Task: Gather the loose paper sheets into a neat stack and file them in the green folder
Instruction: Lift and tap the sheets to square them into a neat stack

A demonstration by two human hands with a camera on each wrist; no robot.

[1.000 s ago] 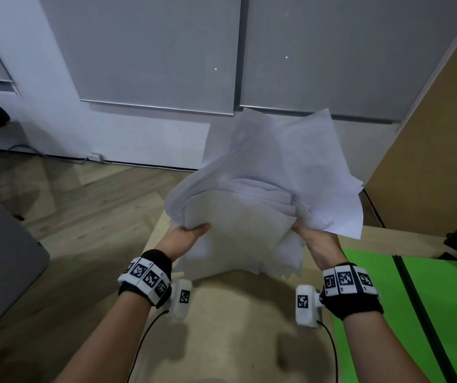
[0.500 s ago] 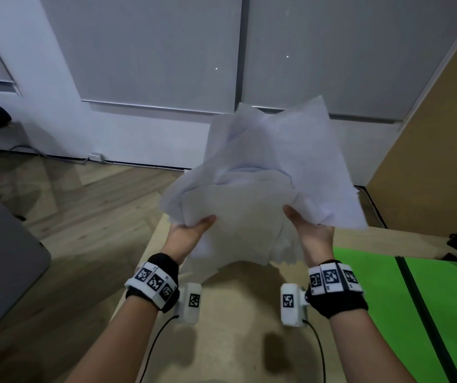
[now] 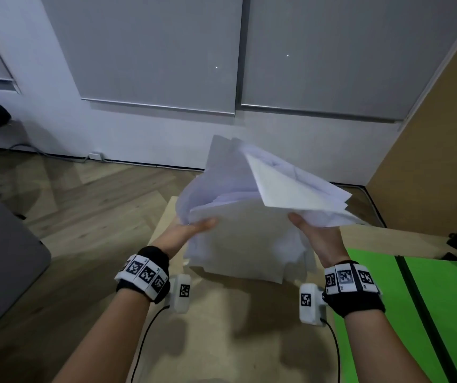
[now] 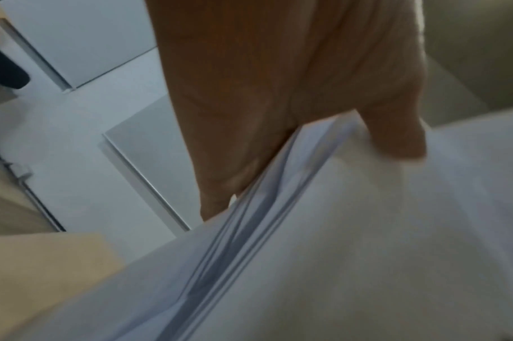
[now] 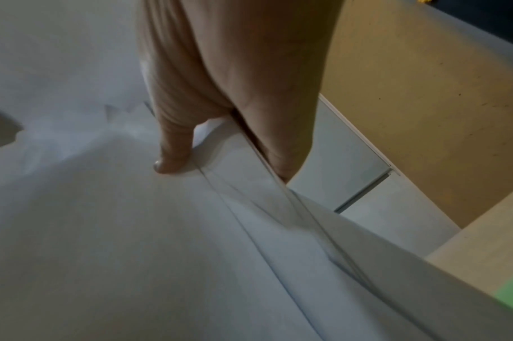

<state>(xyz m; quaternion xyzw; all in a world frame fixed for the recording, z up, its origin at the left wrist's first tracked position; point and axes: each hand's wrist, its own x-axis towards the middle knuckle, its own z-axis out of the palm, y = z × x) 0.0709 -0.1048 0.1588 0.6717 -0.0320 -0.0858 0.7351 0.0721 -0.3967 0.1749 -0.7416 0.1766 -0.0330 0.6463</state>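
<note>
Both hands are holding the loose paper sheets (image 3: 249,217) upright above the worktop (image 3: 222,327), left hand (image 3: 191,230) and right hand (image 3: 318,239) each with its grip clamped on an opposite edge, probably to square them. The green folder (image 3: 429,313) is lying open right of the sheets.

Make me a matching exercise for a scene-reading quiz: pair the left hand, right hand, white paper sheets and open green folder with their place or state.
Things:
1. left hand
2. right hand
3. loose white paper sheets
4. open green folder

States:
A. lying flat on the table at the right
B. held up, uneven and fanned out
C. grips the bundle's left edge
D. grips the bundle's right edge

Pairs: 1-C, 2-D, 3-B, 4-A
</note>
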